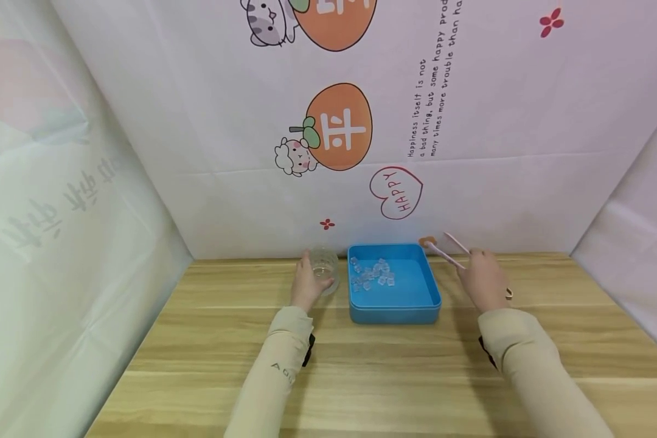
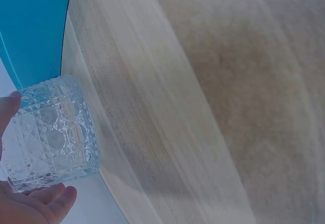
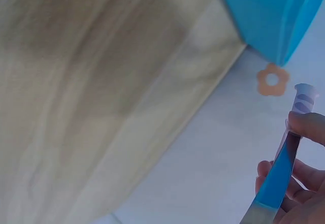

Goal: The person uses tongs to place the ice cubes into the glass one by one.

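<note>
My left hand (image 1: 304, 285) holds a clear, textured glass (image 1: 328, 283) on the table, left of the blue box. In the left wrist view, the thumb and fingers lie on opposite sides of the glass (image 2: 56, 132). Inside the shallow blue box (image 1: 395, 315), several small clear cubes (image 1: 368, 275) cluster toward the left. To the right of the box, my right hand (image 1: 484, 280) grips pale tongs (image 1: 446, 256), their two arms spread with nothing between the tips. The right wrist view shows the thumb on the tongs (image 3: 282, 176) and other fingers beyond them.
The wood-grain table (image 1: 361, 377) meets a white printed backdrop (image 1: 224, 201) just behind the glass and box. A white side sheet (image 1: 60, 292) hangs along the left edge, another (image 1: 640, 243) along the right.
</note>
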Motion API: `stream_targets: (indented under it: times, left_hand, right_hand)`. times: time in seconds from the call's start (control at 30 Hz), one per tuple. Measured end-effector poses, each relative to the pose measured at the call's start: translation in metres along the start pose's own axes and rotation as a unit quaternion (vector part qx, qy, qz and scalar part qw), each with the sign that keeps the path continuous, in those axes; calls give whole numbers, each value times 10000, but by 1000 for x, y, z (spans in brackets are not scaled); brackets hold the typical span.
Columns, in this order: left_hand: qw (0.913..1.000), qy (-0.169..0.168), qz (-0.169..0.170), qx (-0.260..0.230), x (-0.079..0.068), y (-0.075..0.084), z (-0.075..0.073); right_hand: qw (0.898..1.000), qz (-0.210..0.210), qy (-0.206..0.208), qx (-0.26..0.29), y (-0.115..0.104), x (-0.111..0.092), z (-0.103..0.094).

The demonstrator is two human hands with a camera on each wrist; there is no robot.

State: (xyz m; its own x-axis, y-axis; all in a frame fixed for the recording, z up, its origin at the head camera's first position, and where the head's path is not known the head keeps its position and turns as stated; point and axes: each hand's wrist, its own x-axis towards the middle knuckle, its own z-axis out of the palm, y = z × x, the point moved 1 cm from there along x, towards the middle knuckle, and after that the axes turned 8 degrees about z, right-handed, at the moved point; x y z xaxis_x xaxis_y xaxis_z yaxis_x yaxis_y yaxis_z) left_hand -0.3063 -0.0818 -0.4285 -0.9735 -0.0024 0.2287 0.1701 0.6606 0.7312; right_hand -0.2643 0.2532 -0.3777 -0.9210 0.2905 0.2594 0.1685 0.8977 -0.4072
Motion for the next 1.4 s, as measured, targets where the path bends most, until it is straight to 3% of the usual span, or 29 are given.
stream_targets:
  times: [0.2,0.4,0.73,0.93,1.4]
  left_hand:
    - [9998,-152,72,115,-4,0,-2]
    - [9978,-207,379,509,-7,0,-2]
    - [9926,-319,611,996,-13,2,-3]
    - [9902,-355,709,1154,-17,5,-6]
    - [9886,-457,697,1255,-24,3,-5]
  right_hand:
    - [9996,-284,36,20,-18,-1,-4]
    - [9989,-455,-92,1,-32,-5,-5]
    - [9907,-813,-1005,-434,-45,-7,-2]
    - [9839,-1021,-1313,-660,-47,-9,3]
    - [9776,-1288,-1381,-928,-49,-12,23]
